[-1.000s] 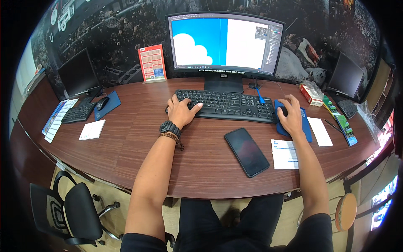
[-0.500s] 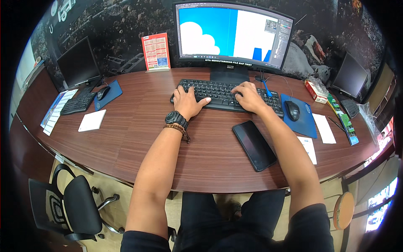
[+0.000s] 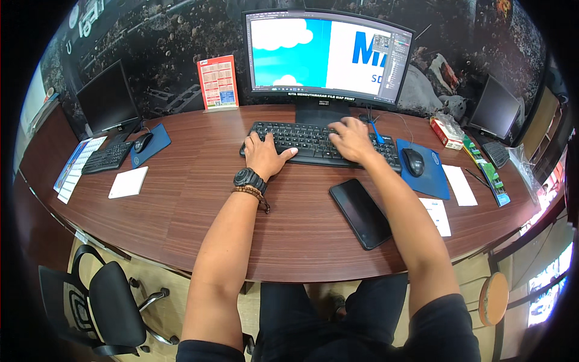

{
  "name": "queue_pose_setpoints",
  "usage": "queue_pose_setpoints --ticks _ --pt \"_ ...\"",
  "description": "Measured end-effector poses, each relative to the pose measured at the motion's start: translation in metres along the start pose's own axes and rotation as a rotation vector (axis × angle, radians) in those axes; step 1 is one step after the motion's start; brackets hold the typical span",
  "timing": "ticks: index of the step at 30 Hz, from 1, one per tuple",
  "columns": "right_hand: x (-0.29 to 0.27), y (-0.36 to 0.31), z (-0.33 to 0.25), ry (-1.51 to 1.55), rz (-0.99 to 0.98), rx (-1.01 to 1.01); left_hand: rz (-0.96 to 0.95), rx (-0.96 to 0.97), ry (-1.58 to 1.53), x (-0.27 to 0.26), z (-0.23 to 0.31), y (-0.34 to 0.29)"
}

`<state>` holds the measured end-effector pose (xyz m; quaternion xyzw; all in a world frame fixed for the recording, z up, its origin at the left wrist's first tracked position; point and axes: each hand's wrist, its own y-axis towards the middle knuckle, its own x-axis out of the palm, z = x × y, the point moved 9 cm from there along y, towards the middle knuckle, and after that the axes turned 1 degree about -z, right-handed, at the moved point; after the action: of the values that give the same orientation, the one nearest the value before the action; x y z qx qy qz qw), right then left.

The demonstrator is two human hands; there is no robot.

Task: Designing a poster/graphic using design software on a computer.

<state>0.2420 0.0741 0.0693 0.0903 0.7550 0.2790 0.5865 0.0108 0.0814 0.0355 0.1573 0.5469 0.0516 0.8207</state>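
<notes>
A black keyboard (image 3: 310, 151) lies across the desk under both hands. My left hand (image 3: 264, 158) rests on its left end, fingertips on the keys and thumb stretched out to the side. Over the right-middle keys, my right hand (image 3: 353, 142) is held with loosely bent fingers, a little smeared by motion. Neither hand grips anything. Behind the keyboard stands a curved monitor (image 3: 289, 60), lit with white clouds on blue and large blue lettering on white. A black smartphone (image 3: 360, 214) lies face up beside my right forearm.
A black mouse (image 3: 413, 161) sits on a blue mouse pad (image 3: 431, 182) right of the keyboard. Papers (image 3: 459, 186) and a red-white box (image 3: 446, 133) lie farther right. A red desk calendar (image 3: 218, 84) stands left of the monitor. Beyond it are a dark monitor (image 3: 107, 96) and second keyboard (image 3: 107, 158).
The screen picture has shifted: the clouds sit higher and more blue lettering shows. My right fingers have moved slightly over the keys. The whole view has tilted a little.
</notes>
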Motion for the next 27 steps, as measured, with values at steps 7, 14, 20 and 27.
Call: queue_pose_setpoints --ticks 7,14,20,27 --pt "-0.073 -0.085 0.13 -0.092 0.151 0.259 -0.001 0.013 0.001 0.0 0.002 0.0" --pt "-0.089 -0.129 0.165 0.029 0.195 0.428 0.068 0.049 0.006 0.0 0.007 -0.001" --pt "-0.084 -0.128 0.172 0.053 0.181 0.4 0.189 0.196 0.025 -0.015 0.02 -0.001" --pt "-0.087 -0.131 0.175 0.059 0.182 0.446 0.165 0.082 -0.035 -0.011 0.002 0.003"
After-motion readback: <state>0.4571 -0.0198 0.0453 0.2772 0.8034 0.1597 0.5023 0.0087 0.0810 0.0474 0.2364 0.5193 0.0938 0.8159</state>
